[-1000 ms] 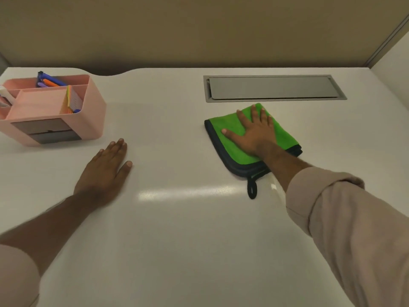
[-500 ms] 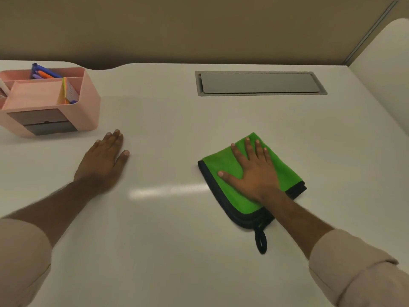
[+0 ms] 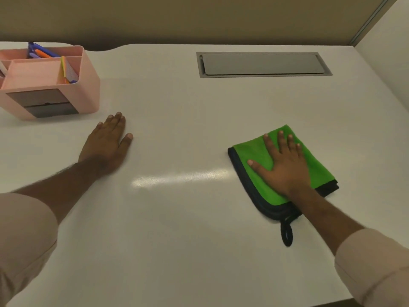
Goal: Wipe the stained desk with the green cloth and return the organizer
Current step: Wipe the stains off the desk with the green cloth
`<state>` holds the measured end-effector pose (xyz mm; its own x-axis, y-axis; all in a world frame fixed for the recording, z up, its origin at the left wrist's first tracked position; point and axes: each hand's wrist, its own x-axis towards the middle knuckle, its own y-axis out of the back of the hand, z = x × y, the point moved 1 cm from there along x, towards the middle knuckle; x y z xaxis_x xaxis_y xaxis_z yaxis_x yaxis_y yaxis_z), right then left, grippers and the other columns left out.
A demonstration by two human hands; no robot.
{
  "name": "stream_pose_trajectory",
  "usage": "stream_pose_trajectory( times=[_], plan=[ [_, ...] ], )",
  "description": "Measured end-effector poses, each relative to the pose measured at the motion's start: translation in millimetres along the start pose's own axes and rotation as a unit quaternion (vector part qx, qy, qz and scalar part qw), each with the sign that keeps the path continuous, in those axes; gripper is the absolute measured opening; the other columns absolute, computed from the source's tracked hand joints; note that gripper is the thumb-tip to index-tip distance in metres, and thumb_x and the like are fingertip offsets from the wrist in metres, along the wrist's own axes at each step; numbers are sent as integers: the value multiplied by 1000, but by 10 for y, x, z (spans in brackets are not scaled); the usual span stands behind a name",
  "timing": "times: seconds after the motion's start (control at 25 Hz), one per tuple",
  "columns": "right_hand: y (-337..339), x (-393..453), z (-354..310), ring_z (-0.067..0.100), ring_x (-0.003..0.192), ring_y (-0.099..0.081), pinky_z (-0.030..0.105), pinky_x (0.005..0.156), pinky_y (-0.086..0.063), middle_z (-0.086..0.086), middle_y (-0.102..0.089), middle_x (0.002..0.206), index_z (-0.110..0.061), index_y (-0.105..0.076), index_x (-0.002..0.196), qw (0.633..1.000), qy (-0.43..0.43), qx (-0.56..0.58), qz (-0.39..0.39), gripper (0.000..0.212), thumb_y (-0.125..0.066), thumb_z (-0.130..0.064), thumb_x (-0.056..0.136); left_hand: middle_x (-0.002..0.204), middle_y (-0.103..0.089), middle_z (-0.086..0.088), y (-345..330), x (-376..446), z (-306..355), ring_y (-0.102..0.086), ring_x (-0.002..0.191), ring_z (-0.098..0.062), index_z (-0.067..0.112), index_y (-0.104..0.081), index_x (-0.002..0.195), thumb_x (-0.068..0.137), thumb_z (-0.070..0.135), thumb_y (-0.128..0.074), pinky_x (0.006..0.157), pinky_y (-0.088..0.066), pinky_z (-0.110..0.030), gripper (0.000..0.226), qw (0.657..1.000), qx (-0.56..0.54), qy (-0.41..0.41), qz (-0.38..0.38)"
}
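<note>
On right half of white glossy surface (image 3: 199,229): folded bright green microfibre cloth with dark edging (image 3: 250,156), lying flat, black hanging loop (image 3: 286,234) trailing off its near corner. Pinned under right hand (image 3: 285,167), palm down, fingers spread, thumb splayed to the left; no pinch, only flat pressure on the fabric. Dark underside layer peeking out at cloth's right corner. Pale rolled sleeve (image 3: 376,269) at right forearm, lower right.

Left of cloth, well apart: streak of reflected light across the surface. No stain distinguishable from glare.

Further left: left hand (image 3: 106,145) flat on bare surface, palm down, fingers close together and pointing away, thumb slightly out. Holding nothing.

Beyond left hand, near far-left edge: pink plastic desk organizer (image 3: 88,89), upright, rounded corners, two dark drawer fronts facing near side. Back compartment holding blue, orange and purple pens (image 3: 42,53); narrow right compartment holding coloured slips, kind unclear. Near left hand, not touching.

Far side, right of centre: grey rectangular metal cable hatch (image 3: 263,64) set flush into surface, lid closed. Behind all: tan partition wall (image 3: 199,18).
</note>
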<state>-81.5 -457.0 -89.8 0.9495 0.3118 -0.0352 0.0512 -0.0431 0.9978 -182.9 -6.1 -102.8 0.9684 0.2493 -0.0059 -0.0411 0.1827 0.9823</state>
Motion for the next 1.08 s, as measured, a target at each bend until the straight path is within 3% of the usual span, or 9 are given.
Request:
stream_pose_trajectory(
  times=[0.16,0.32,0.48,0.6,0.76,1.08],
  plan=[
    [-58,-381,-469,31,151,0,51,122,-5,14,-6,164,-31,-12,155,1000,11,4,18,97,-16,-89,78,164,-11,-7,25,-4,44,-9,151,-21,9,-15,154,102,40,-24,123,-6,-37,61,1000,-2,2,4],
    [-111,-670,-1206,32,151,9,51,122,1,15,1,164,-29,-12,155,998,43,40,12,98,-17,-89,78,164,-11,-7,24,-2,57,-9,151,-21,9,-16,153,102,39,-26,122,-6,-37,61,1000,-8,2,6],
    [-211,-642,-2100,34,150,15,53,120,6,17,1,163,-25,-14,155,993,80,85,9,99,-19,-88,79,163,-14,-9,-2,20,16,-12,151,-24,7,-18,153,101,38,-29,122,-8,-38,61,1000,-13,-6,16],
    [-249,-557,-2317,33,149,16,53,120,8,16,2,163,-26,-13,155,991,107,80,7,100,-19,-89,78,163,-14,-9,-24,20,-53,-12,151,-23,8,-18,153,100,42,-25,122,-9,-39,63,1000,-15,-26,8],
    [-276,-496,-1997,25,151,13,49,121,6,8,2,165,-34,-14,154,990,97,101,16,101,-19,-94,73,164,-13,-6,-33,-16,-85,-10,151,-19,11,-16,154,99,47,-21,122,-8,-37,66,1000,-18,-21,4],
    [-9,319,-507,33,151,-3,50,122,-4,15,-8,164,-31,-14,155,993,-113,24,21,106,-11,-95,71,164,-9,-1,-1,-33,-24,-6,151,-14,13,-13,154,101,43,-20,123,-5,-35,62,1000,-27,1,7]
  ],
)
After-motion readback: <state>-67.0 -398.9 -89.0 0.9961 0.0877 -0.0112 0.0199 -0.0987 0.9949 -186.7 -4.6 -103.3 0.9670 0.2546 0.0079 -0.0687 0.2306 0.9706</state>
